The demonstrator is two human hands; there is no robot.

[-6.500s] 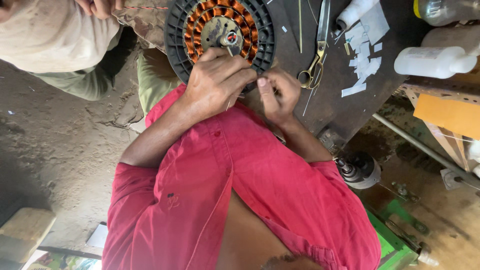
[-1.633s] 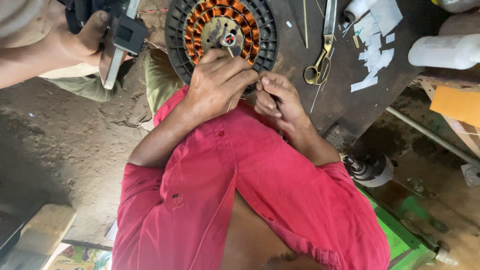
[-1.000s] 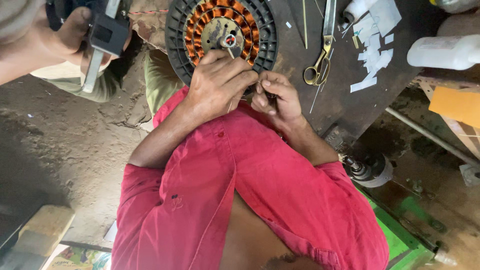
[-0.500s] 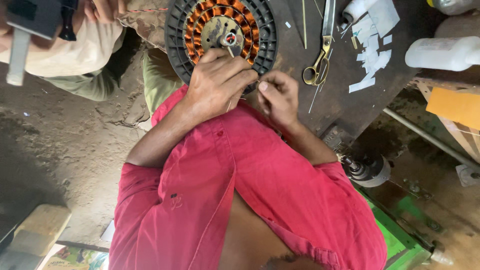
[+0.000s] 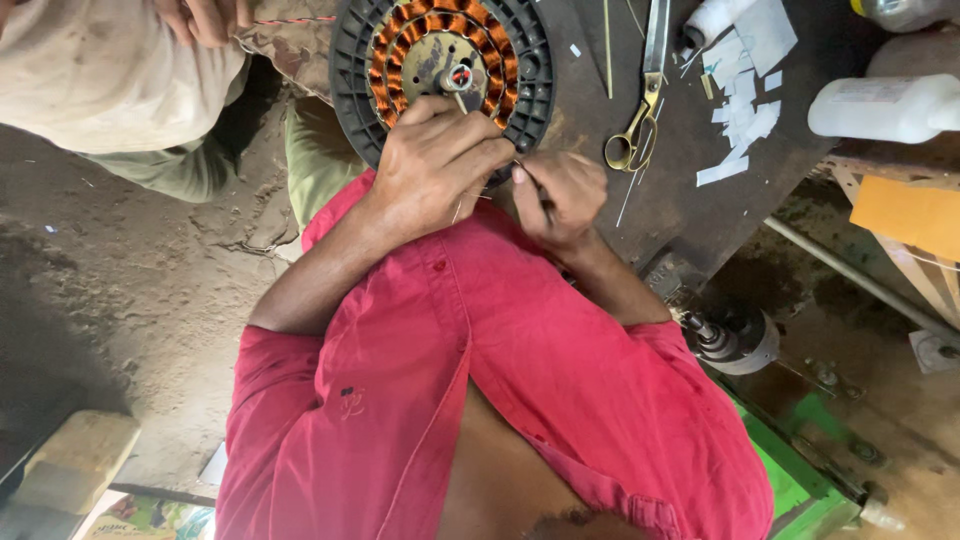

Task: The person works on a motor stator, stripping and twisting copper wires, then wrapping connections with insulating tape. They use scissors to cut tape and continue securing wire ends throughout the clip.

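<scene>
Two hands, both at the near rim of the black round ribbed stator with orange copper windings (image 5: 440,60), upper centre of frame.

Left hand (image 5: 440,160): fingers curled down over the stator's near edge, bearing on it. Can't tell if they pinch anything underneath.

Right hand (image 5: 560,195): closed in a pinch on a thin dark rod (image 5: 532,183). Rod's long axis slants up-left, tip towards the left hand's fingertips and the stator rim. Right hand sits just right of the stator, off the rim; the left hand is the nearer one, on it.

Stator lies flat on the dark bench (image 5: 680,190).

Further right: brass-handled scissors (image 5: 640,110), blades pointing up-frame, white paper scraps (image 5: 740,110), white plastic bottle (image 5: 885,105) lying on its side.

Upper left: a co-worker in a beige shirt (image 5: 100,70), one hand at a twisted red wire (image 5: 295,19).
</scene>
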